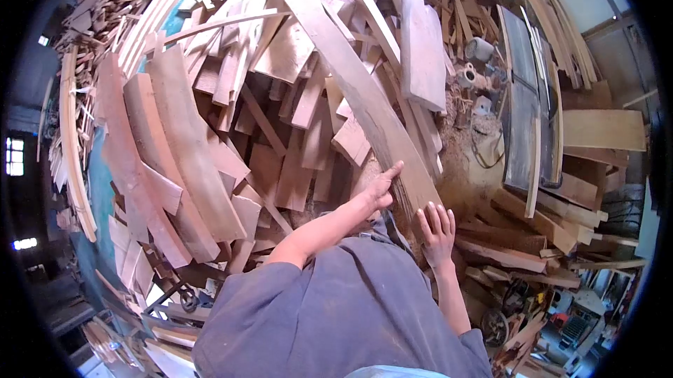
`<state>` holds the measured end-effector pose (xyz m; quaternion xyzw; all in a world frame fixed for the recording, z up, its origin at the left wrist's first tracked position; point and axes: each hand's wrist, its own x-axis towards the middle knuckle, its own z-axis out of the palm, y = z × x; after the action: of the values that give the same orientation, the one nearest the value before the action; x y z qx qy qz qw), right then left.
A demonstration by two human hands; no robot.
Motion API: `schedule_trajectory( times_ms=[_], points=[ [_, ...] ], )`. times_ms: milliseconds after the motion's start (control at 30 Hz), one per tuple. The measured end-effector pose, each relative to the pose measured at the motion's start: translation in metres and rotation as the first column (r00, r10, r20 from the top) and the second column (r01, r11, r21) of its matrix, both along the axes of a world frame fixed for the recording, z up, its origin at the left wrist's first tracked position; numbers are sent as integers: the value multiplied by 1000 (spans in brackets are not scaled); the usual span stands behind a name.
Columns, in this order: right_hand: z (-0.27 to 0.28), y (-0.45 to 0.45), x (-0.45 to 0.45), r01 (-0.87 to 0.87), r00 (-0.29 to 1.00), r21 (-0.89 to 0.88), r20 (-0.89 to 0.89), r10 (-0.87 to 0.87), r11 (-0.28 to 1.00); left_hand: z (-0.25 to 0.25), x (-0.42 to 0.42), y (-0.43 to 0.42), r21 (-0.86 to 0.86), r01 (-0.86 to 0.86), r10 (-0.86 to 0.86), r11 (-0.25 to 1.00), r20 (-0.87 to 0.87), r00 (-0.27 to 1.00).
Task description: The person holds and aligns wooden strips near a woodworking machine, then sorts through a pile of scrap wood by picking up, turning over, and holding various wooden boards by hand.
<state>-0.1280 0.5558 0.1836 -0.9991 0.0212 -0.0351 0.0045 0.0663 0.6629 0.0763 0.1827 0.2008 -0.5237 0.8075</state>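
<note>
A long wooden plank slants from the top of the view down to my body, its near end close to my front. My left hand grips the plank's left edge, with one digit stretched over its upper face and the other fingers curled at the side. Near the plank's lower right end, my right hand rests with its fingers extended and slightly apart, touching the wood. The underside of the plank is hidden. Beneath and beyond it lies a heap of cut wood pieces.
Thick curved boards lean at the left. A pale wood slab lies right of the plank. Further right are a dark flat-topped table, metal machine parts and sawdust on the floor. A motor-like machine stands lower right.
</note>
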Motion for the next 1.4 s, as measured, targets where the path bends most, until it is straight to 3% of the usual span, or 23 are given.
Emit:
schedule_trajectory(
  times_ms=[167,433,533,600,733,833,933,967,1000,1100,1133,1167,1200,1233,1300,1400],
  points=[
    [-31,4,-6,34,999,31,-13,-34,999,-40,-11,-4,73,1,0,997,-11,1000],
    [-49,-7,-11,15,1000,47,-13,-15,999,-48,-21,-17,287,-115,97,951,78,992],
    [-52,-6,-15,33,999,71,-21,-31,997,-47,-21,-16,279,-61,57,958,22,998],
    [-70,-11,-19,-4,999,-39,49,6,999,-50,-23,-15,258,-70,63,964,36,997],
    [-72,-13,-23,26,1000,14,-3,-26,1000,-56,-25,-19,297,-47,46,954,9,999],
    [-90,-21,-26,57,998,198,2,-59,979,-59,-24,-36,643,89,-125,761,10,992],
    [-89,-16,-28,149,988,627,-55,-147,765,-31,-25,-49,888,43,-363,457,142,921],
    [-101,-18,-33,149,985,705,-44,-167,694,-63,-33,-58,887,-14,-408,462,227,884],
    [-100,-15,-36,291,954,757,-189,-231,585,-44,-34,-56,882,28,-450,470,213,867],
    [-79,-12,-25,473,862,878,-444,-246,70,-26,-34,-52,872,-3,-559,490,316,766],
    [-79,-16,-25,541,795,831,-556,-242,-132,-21,-32,-47,876,-33,-622,482,369,691],
    [-80,-19,-29,589,717,739,-665,-210,-328,-20,-27,-35,857,52,-706,512,386,594],
    [-94,-22,-34,531,681,694,-691,-241,-486,-28,-28,-23,822,-21,-659,569,471,586],
    [-96,-22,-33,527,683,696,-689,-244,-488,-40,-32,-12,778,-94,-607,621,553,571],
    [-104,-22,-26,516,684,691,-688,-241,-507,-58,-35,13,722,-543,-758,429,615,218],
    [-109,-19,-20,493,683,675,-691,-237,-549,-74,-47,48,743,-350,-551,571,662,508]
  ],
)
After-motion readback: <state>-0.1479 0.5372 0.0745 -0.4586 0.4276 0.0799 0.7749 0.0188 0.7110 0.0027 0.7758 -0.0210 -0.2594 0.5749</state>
